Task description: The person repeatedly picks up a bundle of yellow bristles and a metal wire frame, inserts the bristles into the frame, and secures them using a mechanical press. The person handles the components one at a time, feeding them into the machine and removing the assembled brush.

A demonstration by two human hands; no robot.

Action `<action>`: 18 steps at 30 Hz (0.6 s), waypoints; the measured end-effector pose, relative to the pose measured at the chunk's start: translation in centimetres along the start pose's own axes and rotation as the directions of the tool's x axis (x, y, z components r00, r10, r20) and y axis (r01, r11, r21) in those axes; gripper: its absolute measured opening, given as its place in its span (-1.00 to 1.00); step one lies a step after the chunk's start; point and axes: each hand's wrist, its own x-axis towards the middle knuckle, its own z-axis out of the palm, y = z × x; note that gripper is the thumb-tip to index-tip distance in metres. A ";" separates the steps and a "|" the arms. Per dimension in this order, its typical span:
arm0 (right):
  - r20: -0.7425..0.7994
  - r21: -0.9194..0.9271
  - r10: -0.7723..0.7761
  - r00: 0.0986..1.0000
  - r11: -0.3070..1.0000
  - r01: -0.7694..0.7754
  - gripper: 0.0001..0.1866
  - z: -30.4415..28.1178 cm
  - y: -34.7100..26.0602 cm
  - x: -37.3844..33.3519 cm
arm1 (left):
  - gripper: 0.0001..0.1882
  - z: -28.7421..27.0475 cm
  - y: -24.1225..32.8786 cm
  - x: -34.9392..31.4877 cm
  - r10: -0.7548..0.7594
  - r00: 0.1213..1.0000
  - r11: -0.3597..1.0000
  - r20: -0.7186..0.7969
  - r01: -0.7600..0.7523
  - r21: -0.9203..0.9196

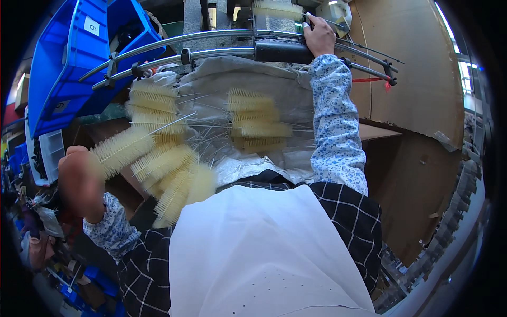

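My left hand (pixel 80 182), blurred by motion, is closed at the bristle end of a pale yellow wire-stemmed brush (pixel 125 150) at the left. The brush's thin metal stem slants up to the right. At the top, my right hand (pixel 320 36) reaches over two metal rails, its thumb and fingers closed at the end of another bristle brush (pixel 277 9). A stem shows on the far side of that hand. More brushes (pixel 163 161) lie heaped beside the left one. A second, blurred pile of brushes (pixel 256 119) rests on the grey cloth (pixel 211 79) before me.
Curved metal rails (pixel 222 53) with a black padded sleeve (pixel 280 52) cross above the cloth. Blue bins (pixel 66 68) stand at the left. A large cardboard sheet (pixel 406 68) rises at the right, with red string (pixel 388 84) hanging from the rail end.
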 end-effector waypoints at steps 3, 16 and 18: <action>0.001 0.031 -0.006 1.000 1.000 0.006 -0.66 0.4 -1.8 -0.1 | -0.74 -0.4 0.3 -0.1 0.003 0.999 1.000 0.048 -0.002 -0.015; 0.075 -0.039 0.038 0.996 0.999 -0.036 -0.72 2.0 -13.5 -0.9 | -0.72 0.8 0.8 0.6 0.030 0.994 0.996 0.106 -0.021 -0.090; 0.097 -0.030 0.028 0.995 0.999 -0.025 -0.72 1.9 -13.2 -0.8 | -0.73 0.6 1.5 0.5 0.024 0.994 0.997 0.104 -0.015 -0.080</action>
